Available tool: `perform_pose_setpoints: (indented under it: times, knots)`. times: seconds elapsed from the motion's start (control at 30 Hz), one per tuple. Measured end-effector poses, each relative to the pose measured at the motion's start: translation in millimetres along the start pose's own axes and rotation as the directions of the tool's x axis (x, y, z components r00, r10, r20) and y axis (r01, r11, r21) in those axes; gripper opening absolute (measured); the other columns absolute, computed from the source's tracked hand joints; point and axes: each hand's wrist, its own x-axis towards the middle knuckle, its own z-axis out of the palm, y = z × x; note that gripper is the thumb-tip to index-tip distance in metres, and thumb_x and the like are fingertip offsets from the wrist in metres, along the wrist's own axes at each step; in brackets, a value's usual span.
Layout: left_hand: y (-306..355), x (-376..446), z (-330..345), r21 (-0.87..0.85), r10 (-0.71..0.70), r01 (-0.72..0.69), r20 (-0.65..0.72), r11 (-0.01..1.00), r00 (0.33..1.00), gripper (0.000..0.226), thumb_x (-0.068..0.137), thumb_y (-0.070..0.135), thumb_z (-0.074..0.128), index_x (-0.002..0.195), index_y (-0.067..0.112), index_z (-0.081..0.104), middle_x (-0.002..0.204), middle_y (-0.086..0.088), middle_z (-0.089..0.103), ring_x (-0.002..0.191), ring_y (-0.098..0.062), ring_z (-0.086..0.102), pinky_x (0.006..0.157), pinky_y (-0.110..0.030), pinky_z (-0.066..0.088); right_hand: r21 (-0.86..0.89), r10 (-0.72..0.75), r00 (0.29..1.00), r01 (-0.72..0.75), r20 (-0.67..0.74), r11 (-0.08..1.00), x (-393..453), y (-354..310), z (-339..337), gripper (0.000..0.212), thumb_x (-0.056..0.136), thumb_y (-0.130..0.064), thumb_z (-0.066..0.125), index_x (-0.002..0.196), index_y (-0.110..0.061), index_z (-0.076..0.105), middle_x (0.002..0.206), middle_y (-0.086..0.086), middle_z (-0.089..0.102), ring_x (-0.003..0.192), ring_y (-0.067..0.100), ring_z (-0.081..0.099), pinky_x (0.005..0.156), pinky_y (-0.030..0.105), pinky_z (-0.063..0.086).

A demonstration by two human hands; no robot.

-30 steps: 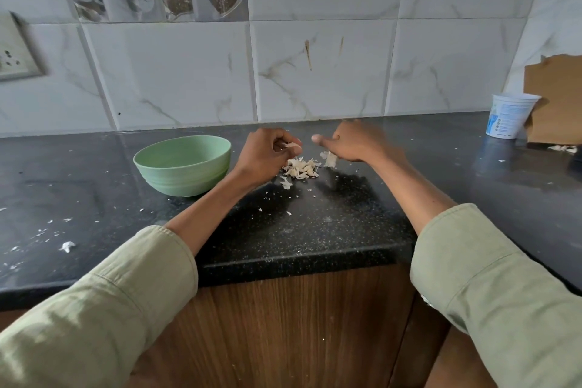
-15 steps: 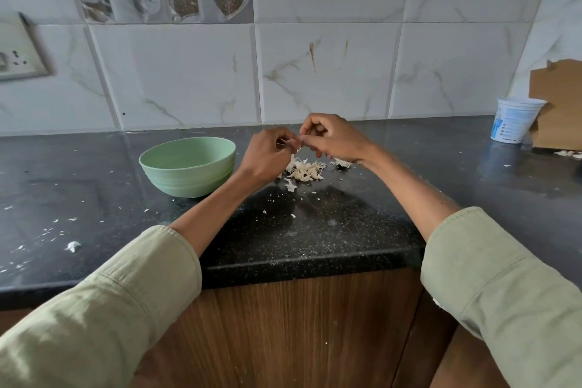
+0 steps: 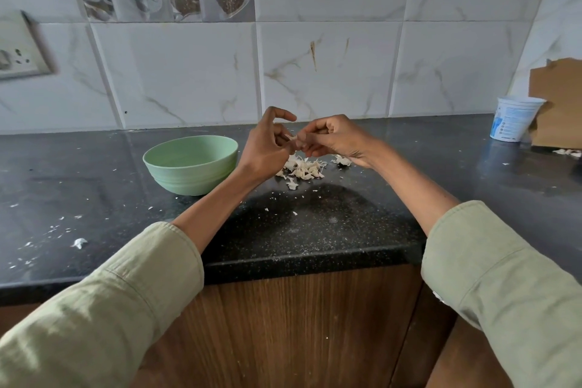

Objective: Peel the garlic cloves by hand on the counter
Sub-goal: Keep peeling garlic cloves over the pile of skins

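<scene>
Black speckled stone worktop (image 3: 315, 230), mid-peel: left hand (image 3: 267, 148) and right hand (image 3: 333, 138) pinch one small pale garlic clove (image 3: 291, 138) above the heap of papery skins (image 3: 302, 167); next, strip the skin loose.

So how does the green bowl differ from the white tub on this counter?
The green bowl is wide and low; the white tub is narrower and taller for its width. The bowl is plain pale green; the tub is white with blue print. The bowl stands just left of the left hand; the tub stands far right, by the cardboard. Both stand upright with open tops on the black counter.
</scene>
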Motion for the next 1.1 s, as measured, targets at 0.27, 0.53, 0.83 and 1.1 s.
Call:
perform_pose_setpoints:
  times: [0.27, 0.53, 0.83, 1.1]
  knots:
    - [0.5, 0.0, 1.7, -0.020, -0.032, 0.033, 0.036, 0.999, 0.999, 0.040, 0.090, 0.008, 0.081, 0.119, 0.019, 0.056, 0.086, 0.001, 0.073, 0.073, -0.006, 0.067, 0.072, -0.028, 0.057, 0.029, 0.017, 0.999, -0.016, -0.040, 0.999, 4.0, 2.9, -3.7, 0.012, 0.096, -0.003, 0.072, 0.106, 0.002, 0.073, 0.087, 0.017, 0.075, 0.066, 0.014, 0.073, 0.067, 0.021, 0.062]
    - [-3.6, -1.4, 4.3, 0.218, 0.051, -0.069, 0.089, 0.973, 0.995, 0.026, 0.089, 0.006, 0.063, 0.111, 0.019, 0.065, 0.091, 0.004, 0.073, 0.088, -0.013, 0.068, 0.075, -0.025, 0.053, -0.063, 0.041, 0.996, -0.046, -0.081, 0.997, 3.9, 4.7, -14.7, 0.025, 0.097, -0.016, 0.075, 0.118, -0.003, 0.076, 0.091, 0.010, 0.077, 0.076, 0.010, 0.073, 0.068, 0.018, 0.058]
    - [-9.6, 2.1, 6.3, 0.329, 0.101, -0.124, 0.088, 0.936, 0.991, 0.026, 0.085, -0.003, 0.059, 0.096, 0.014, 0.076, 0.098, 0.003, 0.075, 0.093, -0.016, 0.067, 0.086, -0.036, 0.055, -0.512, -0.057, 0.979, -0.051, -0.194, 0.858, 3.8, 17.0, -24.2, 0.014, 0.079, -0.012, 0.081, 0.090, -0.021, 0.078, 0.080, -0.005, 0.079, 0.076, 0.009, 0.074, 0.078, 0.038, 0.060]
    - [-14.0, 3.2, 7.0, 0.341, 0.106, -0.135, 0.102, 0.930, 0.989, 0.028, 0.085, -0.003, 0.057, 0.094, 0.017, 0.076, 0.101, 0.000, 0.069, 0.096, -0.018, 0.063, 0.089, -0.040, 0.053, -0.657, -0.114, 0.972, -0.049, -0.203, 0.752, 3.0, 19.9, -22.8, 0.011, 0.078, -0.029, 0.093, 0.078, -0.029, 0.083, 0.075, -0.015, 0.077, 0.073, 0.005, 0.073, 0.076, 0.033, 0.062]
